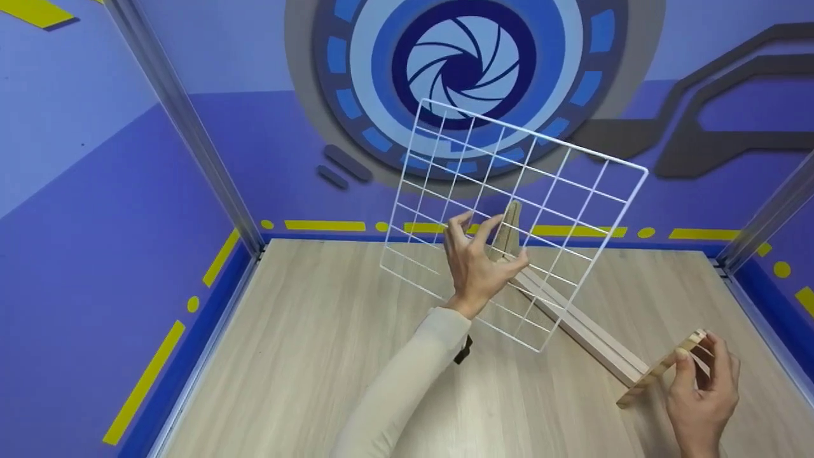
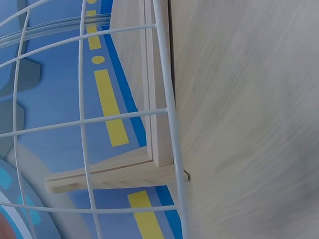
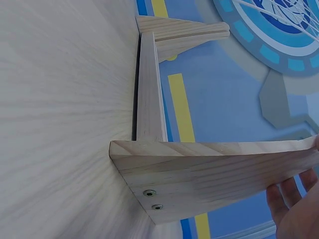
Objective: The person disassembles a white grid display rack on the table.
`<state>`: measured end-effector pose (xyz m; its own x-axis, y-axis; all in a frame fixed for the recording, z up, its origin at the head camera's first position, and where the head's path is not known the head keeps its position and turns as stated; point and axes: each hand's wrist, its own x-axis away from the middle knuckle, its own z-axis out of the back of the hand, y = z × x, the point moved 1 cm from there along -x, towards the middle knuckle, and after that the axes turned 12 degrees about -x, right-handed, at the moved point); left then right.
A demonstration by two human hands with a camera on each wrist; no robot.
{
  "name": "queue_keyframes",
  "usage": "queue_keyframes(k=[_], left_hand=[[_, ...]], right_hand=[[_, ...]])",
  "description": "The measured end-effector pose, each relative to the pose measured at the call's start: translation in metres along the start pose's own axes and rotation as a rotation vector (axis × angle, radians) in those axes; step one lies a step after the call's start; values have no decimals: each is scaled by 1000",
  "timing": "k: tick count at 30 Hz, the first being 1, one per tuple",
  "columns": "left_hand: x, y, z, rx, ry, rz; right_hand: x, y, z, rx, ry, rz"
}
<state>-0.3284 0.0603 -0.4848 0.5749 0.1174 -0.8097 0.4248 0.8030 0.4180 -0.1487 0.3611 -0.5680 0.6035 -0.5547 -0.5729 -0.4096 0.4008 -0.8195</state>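
A white wire grid panel [image 1: 524, 166] is held tilted in front of the back wall by my left hand [image 1: 474, 267], whose fingers and thumb curl at its wires. In the left wrist view, the grid's wires [image 2: 81, 122] cross in front of a wooden stand. This stand has a long grooved bar [image 1: 582, 324] lying along the table, with an upright end piece at each end. My right hand [image 1: 706, 394] grips the top of the near end piece [image 3: 214, 174], which shows two bolts [image 3: 149, 193] low on its outer face. The far end piece [image 1: 507, 229] stands behind the grid.
The wooden table [image 1: 286, 350] is bounded by a purple back wall [image 1: 241, 146] and side walls with yellow markings. Metal posts [image 1: 184, 121] rise at the back corners. A dark band or strap [image 1: 464, 350] shows below the left wrist.
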Motion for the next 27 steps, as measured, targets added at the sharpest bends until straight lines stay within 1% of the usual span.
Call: queue_keyframes(k=[3, 8, 10, 14, 17, 22, 27], left_hand=[[0, -6, 3, -3, 18, 6], [1, -15, 5, -11, 15, 15], [3, -18, 6, -19, 16, 15], [6, -25, 7, -34, 38, 15], [8, -31, 8, -46, 51, 14], [10, -39, 12, -65, 51, 30], [12, -46, 17, -86, 17, 65]], right_hand=[[-1, 1, 0, 10, 6, 5], [-4, -1, -1, 13, 18, 19], [-3, -5, -3, 6, 19, 21], [-1, -18, -6, -24, 22, 25], [0, -24, -8, -24, 27, 26], [0, -19, -7, -9, 36, 20], [1, -11, -5, 5, 40, 5]])
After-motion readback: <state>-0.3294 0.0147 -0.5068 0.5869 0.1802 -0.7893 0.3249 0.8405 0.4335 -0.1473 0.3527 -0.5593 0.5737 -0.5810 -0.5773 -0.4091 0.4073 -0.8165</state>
